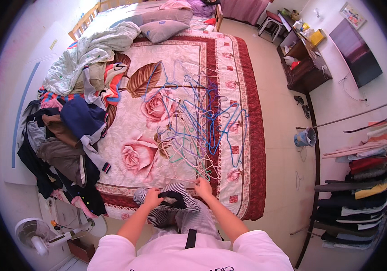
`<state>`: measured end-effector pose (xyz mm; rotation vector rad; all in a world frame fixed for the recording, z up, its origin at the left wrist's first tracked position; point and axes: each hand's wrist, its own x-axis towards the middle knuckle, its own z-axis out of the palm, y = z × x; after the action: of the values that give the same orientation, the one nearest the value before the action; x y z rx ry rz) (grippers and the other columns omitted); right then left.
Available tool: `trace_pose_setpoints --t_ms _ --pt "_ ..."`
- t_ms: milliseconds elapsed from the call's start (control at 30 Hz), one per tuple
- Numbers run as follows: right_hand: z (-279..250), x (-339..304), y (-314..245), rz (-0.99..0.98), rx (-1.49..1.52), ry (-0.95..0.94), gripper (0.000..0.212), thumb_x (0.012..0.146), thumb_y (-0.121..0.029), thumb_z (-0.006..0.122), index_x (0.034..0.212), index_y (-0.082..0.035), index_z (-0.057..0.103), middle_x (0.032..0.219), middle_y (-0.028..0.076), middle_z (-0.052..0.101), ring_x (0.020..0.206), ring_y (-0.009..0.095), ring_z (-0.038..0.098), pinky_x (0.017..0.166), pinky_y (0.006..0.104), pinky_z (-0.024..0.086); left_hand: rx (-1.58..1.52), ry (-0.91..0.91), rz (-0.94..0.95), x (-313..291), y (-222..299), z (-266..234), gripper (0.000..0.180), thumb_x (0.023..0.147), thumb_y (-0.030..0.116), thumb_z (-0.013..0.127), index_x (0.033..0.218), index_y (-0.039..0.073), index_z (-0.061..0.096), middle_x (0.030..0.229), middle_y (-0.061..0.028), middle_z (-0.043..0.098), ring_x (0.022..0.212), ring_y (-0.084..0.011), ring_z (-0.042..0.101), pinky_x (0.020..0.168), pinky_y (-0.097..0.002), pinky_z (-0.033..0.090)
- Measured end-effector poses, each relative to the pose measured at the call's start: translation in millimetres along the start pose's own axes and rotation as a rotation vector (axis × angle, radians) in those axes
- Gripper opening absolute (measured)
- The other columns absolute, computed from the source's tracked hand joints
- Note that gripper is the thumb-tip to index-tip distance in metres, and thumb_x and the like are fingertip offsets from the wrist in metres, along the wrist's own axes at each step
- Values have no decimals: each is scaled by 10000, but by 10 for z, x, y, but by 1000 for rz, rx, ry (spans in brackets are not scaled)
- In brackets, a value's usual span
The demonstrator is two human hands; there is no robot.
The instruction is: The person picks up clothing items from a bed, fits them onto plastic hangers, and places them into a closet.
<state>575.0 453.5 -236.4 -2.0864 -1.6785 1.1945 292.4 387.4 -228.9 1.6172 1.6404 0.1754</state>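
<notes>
Close to my body at the bed's near edge, my left hand (153,198) grips a black-and-white striped shirt (172,190) by its dark neckline. The shirt hangs bunched over the edge. My right hand (203,186) is closed at the near end of a loose pile of clothes hangers (198,122), its fingers round the end of a hanger. Which hanger in the tangle it belongs to is hard to make out. Blue, white, green and purple hangers lie criss-crossed on the rose-patterned bedspread (125,126).
Piled clothes (62,140) cover the bed's left side, beside a crumpled pale green quilt (85,54). Garments hang on a rack (356,194) at the right. A blue bin (305,137) and a fallen hanger (299,179) are on the floor. A white fan (35,235) stands at lower left.
</notes>
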Motion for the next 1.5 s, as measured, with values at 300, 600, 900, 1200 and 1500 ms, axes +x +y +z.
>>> trace_pose_setpoints --t_ms 300,600,900,1200,1500 --pt "-241 1297 452 4 -213 6 471 725 -211 664 1129 -26 508 1230 178 513 1244 365 406 986 474 372 269 -137 -97 1129 -117 273 370 666 278 732 1019 168 702 1479 -194 219 1356 -381 228 1085 -452 269" --pt "-23 1605 557 123 -560 -87 361 722 -230 649 1018 -35 581 1074 137 535 1060 307 525 929 560 361 282 -253 -379 1614 -197 513 348 690 316 718 1008 176 700 1328 -204 427 1227 -360 400 1021 -478 331" --pt "-184 1269 510 -6 -396 -211 282 737 -350 608 774 -77 669 795 135 648 822 318 602 752 454 439 51 -259 -302 1233 -174 418 322 700 344 694 940 130 702 1005 -183 602 943 -339 586 827 -422 478" --pt "0 768 944 -79 -120 -811 275 737 -267 594 858 -39 690 861 131 676 820 274 638 758 358 487 20 -114 -274 673 -137 377 271 684 362 669 869 171 720 875 -110 647 909 -308 593 814 -450 450" --pt "485 -53 741 12 24 -920 833 655 -345 736 1318 -17 352 1258 168 478 1146 279 458 955 357 368 0 243 -34 -195 -254 250 231 646 268 685 807 103 681 939 -11 606 997 -241 509 927 -428 306"
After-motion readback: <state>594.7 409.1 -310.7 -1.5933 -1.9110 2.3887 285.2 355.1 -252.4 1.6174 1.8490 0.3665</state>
